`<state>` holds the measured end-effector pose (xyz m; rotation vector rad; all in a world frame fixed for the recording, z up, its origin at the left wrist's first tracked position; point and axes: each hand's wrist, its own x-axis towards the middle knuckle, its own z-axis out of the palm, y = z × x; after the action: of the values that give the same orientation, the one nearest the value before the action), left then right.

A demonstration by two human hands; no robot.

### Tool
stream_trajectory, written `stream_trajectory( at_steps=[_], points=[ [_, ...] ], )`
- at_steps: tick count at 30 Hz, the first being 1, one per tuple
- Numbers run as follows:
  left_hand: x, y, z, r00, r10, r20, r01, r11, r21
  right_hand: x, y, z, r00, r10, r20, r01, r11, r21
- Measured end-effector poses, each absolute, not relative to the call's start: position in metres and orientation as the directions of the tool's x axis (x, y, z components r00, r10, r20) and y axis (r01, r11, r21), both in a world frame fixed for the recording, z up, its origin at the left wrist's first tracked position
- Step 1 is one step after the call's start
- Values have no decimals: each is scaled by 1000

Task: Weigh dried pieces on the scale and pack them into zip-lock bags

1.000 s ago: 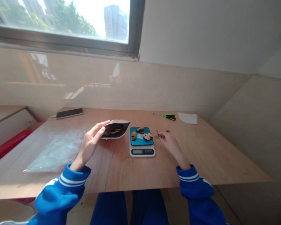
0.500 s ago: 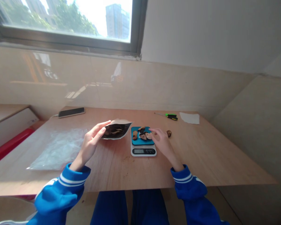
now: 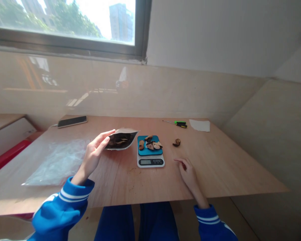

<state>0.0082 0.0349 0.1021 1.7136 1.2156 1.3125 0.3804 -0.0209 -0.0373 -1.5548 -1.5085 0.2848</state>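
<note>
My left hand grips the left side of a pouch, fingers over its back and thumb at its mouth. The mouth gapes towards me, and brown dried slices, perhaps mushroom, show in the dark inside. To the right of the pouch stands a kitchen scale with a blue top and a lit display too small to read. Several dried slices rest on its plate. My right hand is off the scale, low over the table at its right, fingers loosely bent and apart, holding nothing visible.
One dark curled piece lies on the table right of the scale. Behind are screwdrivers and white paper. A clear plastic bag and a phone lie at left. Crumbs dot the table before the scale.
My right hand has drawn back from the slices on the scale, towards me and to the right. The slices remain on the plate. My left hand still holds the pouch.
</note>
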Motion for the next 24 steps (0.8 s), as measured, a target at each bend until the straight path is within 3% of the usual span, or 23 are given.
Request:
stream_trajectory(
  at_steps=[24],
  points=[
    [8,34,99,76,930,359,286,-365,886,380,-23,-43,175,886,430,696,198,-690]
  ],
)
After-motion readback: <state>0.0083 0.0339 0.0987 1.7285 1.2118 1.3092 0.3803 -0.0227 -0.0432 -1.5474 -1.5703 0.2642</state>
